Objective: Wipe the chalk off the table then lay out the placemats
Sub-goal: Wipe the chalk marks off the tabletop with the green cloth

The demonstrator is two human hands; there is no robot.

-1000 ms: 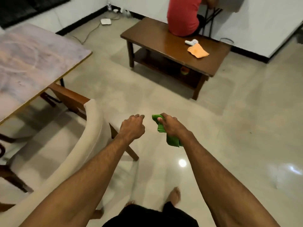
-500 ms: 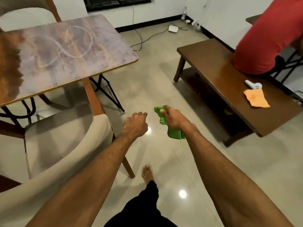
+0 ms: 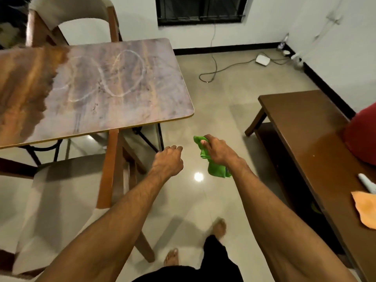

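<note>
Right hand (image 3: 216, 152) grips green cloth (image 3: 213, 168) — chalk loops (image 3: 105, 78) mark the table (image 3: 142, 110).

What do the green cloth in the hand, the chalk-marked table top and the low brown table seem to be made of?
Green cloth: soft fabric, perhaps microfibre; it bunches and droops from the right hand. Table top: likely matt laminate with a printed marbled pattern and a thin pale edge band. Low brown table: wood or veneer, glossy varnish; it mirrors light.
</note>
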